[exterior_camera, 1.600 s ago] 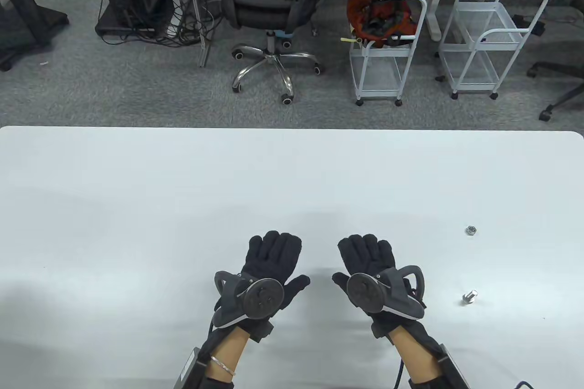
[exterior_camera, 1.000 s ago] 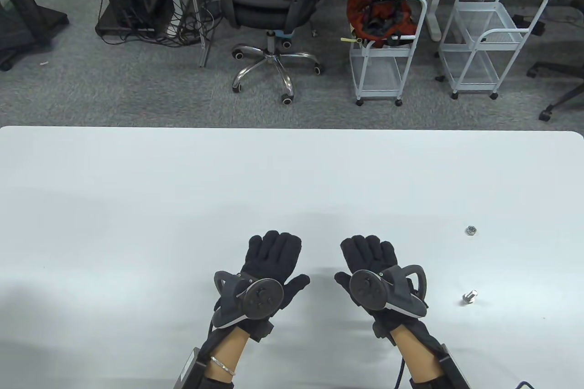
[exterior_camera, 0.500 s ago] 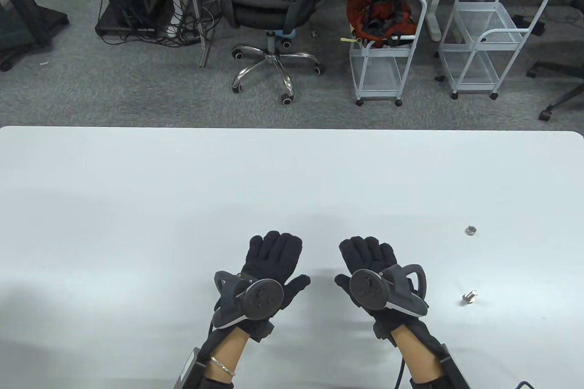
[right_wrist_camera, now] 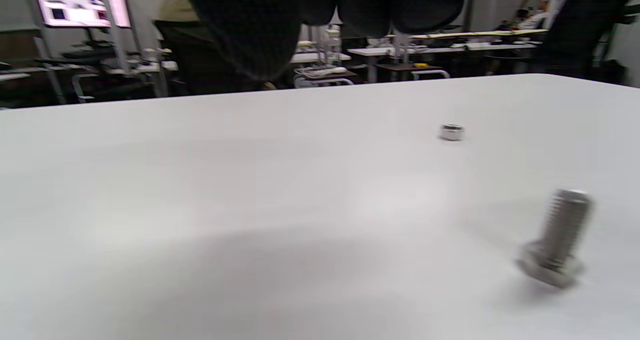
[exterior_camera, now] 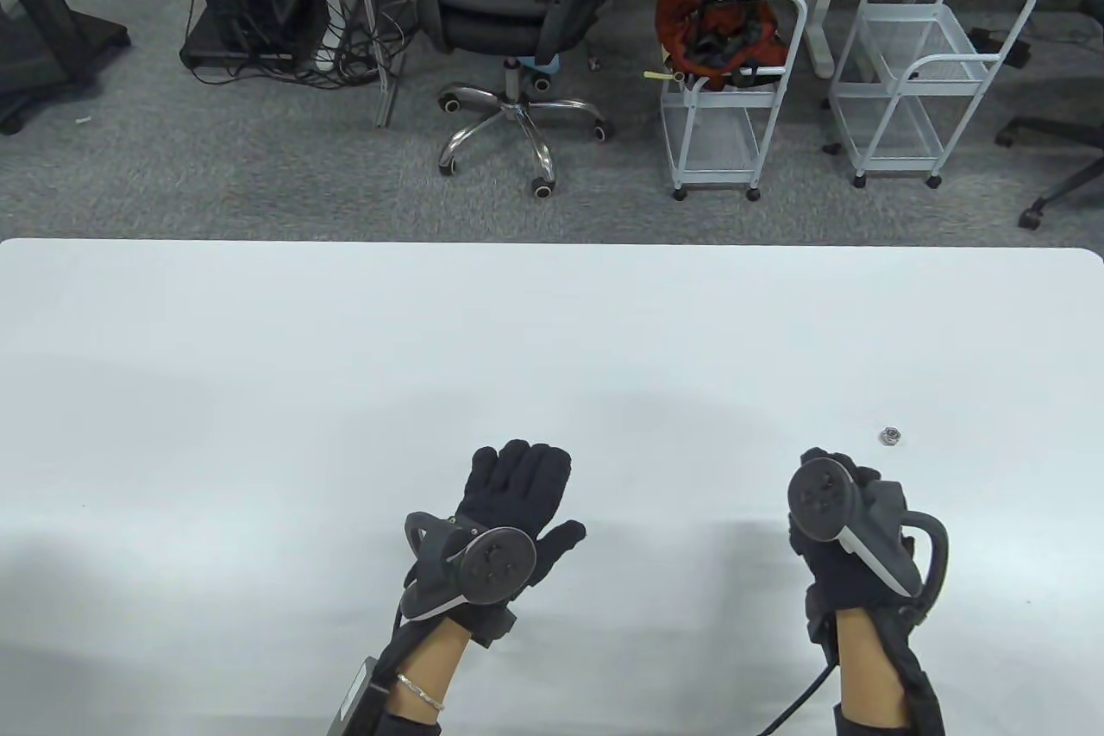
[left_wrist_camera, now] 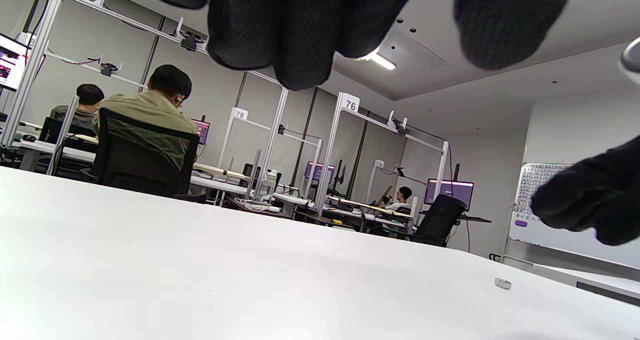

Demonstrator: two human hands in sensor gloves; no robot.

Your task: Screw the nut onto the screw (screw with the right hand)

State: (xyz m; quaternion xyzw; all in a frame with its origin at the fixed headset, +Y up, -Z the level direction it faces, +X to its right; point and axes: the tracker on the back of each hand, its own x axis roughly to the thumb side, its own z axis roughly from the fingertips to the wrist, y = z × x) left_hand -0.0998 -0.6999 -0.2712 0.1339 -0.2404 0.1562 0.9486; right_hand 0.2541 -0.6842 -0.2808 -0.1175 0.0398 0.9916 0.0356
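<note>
The nut [exterior_camera: 890, 435] lies flat on the white surface [exterior_camera: 345, 356], far over to the right and just beyond the right hand [exterior_camera: 849, 546]; the right wrist view shows it [right_wrist_camera: 451, 132] as a small silver ring sitting alone. The screw [right_wrist_camera: 557, 238] stands on its hex head with the threaded shank pointing up and tilted slightly, nearer to that camera than the nut and well apart from it. In the table view the screw is hidden under the right hand, which hovers over that spot with its tracker facing up. Its fingers [right_wrist_camera: 260, 25] hang in at the top of the wrist view, clear of the screw and touching nothing, so its grip is empty and open. The left hand [exterior_camera: 509, 512] rests flat near the middle of the surface, fingers spread forward, its grip open and holding nothing
</note>
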